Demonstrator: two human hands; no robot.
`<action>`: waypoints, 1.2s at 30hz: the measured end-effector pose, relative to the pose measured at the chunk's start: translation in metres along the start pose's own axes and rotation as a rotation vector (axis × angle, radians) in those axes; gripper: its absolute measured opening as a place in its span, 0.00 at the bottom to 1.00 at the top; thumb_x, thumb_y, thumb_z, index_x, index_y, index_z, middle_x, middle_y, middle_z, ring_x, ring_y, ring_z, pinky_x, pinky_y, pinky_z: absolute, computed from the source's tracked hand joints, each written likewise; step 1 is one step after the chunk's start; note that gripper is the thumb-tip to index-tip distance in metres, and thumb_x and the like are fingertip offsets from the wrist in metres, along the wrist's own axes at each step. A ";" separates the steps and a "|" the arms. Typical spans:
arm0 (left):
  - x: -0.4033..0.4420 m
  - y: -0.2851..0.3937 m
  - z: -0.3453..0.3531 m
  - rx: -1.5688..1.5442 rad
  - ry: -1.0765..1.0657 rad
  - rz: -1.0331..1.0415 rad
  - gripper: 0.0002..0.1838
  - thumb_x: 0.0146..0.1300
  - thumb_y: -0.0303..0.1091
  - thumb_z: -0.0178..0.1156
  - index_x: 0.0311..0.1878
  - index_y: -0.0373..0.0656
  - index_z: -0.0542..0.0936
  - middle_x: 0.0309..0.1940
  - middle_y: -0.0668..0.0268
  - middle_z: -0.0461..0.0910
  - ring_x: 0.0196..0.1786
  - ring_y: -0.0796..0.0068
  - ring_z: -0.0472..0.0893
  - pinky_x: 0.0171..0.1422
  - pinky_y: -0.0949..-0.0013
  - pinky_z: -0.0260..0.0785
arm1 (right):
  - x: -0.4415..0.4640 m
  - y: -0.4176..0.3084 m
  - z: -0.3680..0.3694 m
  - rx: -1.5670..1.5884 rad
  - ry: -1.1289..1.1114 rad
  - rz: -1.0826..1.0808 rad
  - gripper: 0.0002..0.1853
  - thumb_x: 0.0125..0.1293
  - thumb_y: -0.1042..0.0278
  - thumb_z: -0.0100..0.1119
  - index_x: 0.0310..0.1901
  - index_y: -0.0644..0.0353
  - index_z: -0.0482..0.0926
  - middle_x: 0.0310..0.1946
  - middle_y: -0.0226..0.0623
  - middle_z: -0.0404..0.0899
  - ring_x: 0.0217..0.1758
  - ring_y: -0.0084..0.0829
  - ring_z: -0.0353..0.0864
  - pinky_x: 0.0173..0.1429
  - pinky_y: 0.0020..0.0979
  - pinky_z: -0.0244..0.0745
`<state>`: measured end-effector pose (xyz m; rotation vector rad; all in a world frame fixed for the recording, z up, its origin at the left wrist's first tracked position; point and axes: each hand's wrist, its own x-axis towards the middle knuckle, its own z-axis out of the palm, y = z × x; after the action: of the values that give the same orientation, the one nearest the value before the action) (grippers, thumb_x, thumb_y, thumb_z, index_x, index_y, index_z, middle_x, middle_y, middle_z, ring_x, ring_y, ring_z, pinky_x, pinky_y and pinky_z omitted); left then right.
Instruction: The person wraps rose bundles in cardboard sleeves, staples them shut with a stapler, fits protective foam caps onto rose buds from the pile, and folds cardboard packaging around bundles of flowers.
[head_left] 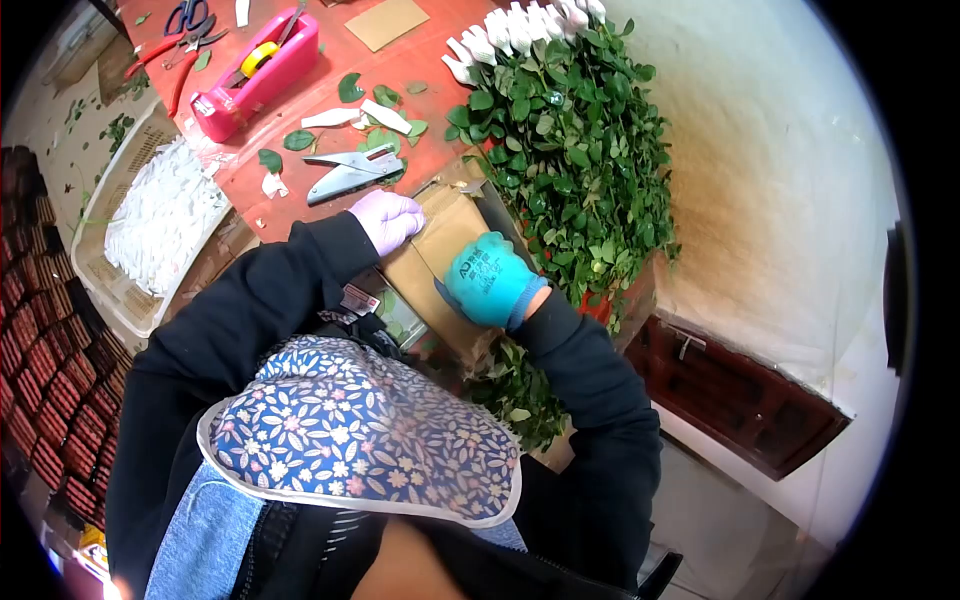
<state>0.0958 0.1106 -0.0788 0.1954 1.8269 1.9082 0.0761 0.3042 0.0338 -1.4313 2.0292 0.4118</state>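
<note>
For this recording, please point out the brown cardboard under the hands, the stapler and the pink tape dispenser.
Brown cardboard [438, 245]: head view, on its exposed upper face.
Stapler [354, 176]: head view, on the middle of its grey metal body.
Pink tape dispenser [268, 82]: head view, on its pink side.

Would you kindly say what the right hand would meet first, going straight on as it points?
Passing over the cardboard, the right hand would probably meet the left hand first, though depth is unclear.
</note>
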 end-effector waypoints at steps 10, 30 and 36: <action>0.009 0.011 0.005 0.305 -0.077 -0.109 0.21 0.56 0.44 0.69 0.21 0.40 0.70 0.16 0.55 0.69 0.22 0.56 0.68 0.30 0.57 0.63 | -0.010 -0.002 0.004 0.116 0.047 0.157 0.22 0.68 0.50 0.48 0.23 0.55 0.82 0.19 0.37 0.78 0.22 0.40 0.77 0.31 0.44 0.66; 0.065 -0.023 -0.015 0.314 -0.092 -0.149 0.18 0.58 0.40 0.73 0.24 0.44 0.74 0.19 0.78 0.68 0.24 0.86 0.64 0.29 0.75 0.58 | 0.034 -0.075 0.063 0.359 0.484 0.969 0.43 0.62 0.45 0.60 0.71 0.63 0.58 0.73 0.52 0.55 0.67 0.59 0.65 0.62 0.56 0.66; 0.055 -0.027 -0.027 0.082 -0.171 -0.254 0.13 0.61 0.40 0.70 0.26 0.46 0.78 0.19 0.79 0.73 0.22 0.88 0.66 0.28 0.78 0.58 | 0.035 -0.079 0.062 0.500 0.507 0.930 0.46 0.56 0.50 0.66 0.72 0.61 0.56 0.73 0.51 0.54 0.66 0.60 0.66 0.64 0.57 0.67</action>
<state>0.0430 0.1103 -0.1203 0.1415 1.7266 1.5947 0.1601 0.2851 -0.0286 -0.2293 2.8647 -0.1334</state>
